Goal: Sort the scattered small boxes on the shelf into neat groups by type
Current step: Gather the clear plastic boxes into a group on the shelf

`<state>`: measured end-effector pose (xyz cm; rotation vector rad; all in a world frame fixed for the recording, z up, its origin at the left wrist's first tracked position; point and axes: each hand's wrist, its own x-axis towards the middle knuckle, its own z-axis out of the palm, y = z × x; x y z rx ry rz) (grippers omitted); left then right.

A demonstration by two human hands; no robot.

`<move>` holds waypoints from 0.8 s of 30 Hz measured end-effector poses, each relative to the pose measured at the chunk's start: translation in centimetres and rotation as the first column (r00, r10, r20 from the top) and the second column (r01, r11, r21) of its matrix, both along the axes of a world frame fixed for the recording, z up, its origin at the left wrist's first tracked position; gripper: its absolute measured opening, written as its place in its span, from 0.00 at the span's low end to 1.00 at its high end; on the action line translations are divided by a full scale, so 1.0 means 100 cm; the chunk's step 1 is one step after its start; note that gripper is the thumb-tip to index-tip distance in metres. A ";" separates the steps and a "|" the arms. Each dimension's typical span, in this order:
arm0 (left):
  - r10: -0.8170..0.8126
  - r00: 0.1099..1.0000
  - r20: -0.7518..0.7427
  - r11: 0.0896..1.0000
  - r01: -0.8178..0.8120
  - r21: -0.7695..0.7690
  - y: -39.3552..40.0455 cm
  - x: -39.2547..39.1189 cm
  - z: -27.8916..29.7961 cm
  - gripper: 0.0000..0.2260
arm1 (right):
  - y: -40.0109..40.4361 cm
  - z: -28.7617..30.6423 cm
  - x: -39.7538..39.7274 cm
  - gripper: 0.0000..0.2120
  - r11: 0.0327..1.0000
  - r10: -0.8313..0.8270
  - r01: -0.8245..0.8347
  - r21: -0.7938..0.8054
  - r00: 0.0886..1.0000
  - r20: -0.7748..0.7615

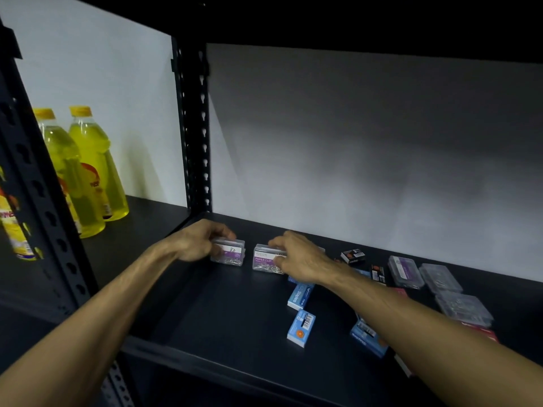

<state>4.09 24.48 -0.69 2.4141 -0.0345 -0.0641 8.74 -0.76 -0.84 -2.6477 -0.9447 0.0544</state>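
We reach both arms onto the dark shelf (223, 312). Our left hand (199, 242) curls its fingers round a clear paper clip box (228, 251) standing on its edge at the far left of the shelf, close to the back wall. Just to the right, with a small gap between them, a second clear paper clip box (266, 259) with a purple label stands the same way, and our right hand (296, 258) grasps it from the right, fingers over its top and thumb on its front.

Near our right wrist lie two light blue staple boxes (300, 298), one partly hidden under the hand, and a third blue box (301, 328) lies nearer the front edge. Another blue box (367, 337) shows under our right forearm. Farther right, a small black box (353, 256) sits near the back wall, with another dark box (378, 274) close by. At the far right lie three more clear boxes (405, 271), flat and scattered, and a pink box (482, 331) peeks out beside the nearest of them.

In the bay to the left, two bottles of yellow liquid (91, 168) stand behind the black upright post (192, 127).
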 end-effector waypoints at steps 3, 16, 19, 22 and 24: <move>0.000 1.000 -0.014 1.000 0.000 -0.016 -0.002 -0.001 0.002 0.18 | -0.002 0.001 -0.003 0.25 1.000 0.004 -0.004 0.008 1.000 0.000; 0.021 0.977 0.213 1.000 -0.025 0.015 -0.063 0.026 0.031 0.13 | -0.105 0.043 0.013 0.16 0.975 -0.179 0.174 0.135 0.984 0.026; -0.035 0.983 0.178 0.999 0.028 0.039 -0.094 0.042 0.032 0.13 | -0.139 0.044 0.019 0.14 0.957 -0.255 0.247 0.153 0.966 0.032; -0.104 0.989 0.107 0.989 0.092 0.117 -0.121 0.058 0.027 0.16 | -0.168 0.042 0.024 0.13 0.935 -0.333 0.324 0.144 0.942 0.043; -0.160 0.986 0.052 0.969 0.147 0.197 -0.137 0.067 0.023 0.19 | -0.186 0.040 0.027 0.13 0.917 -0.392 0.386 0.104 0.919 0.048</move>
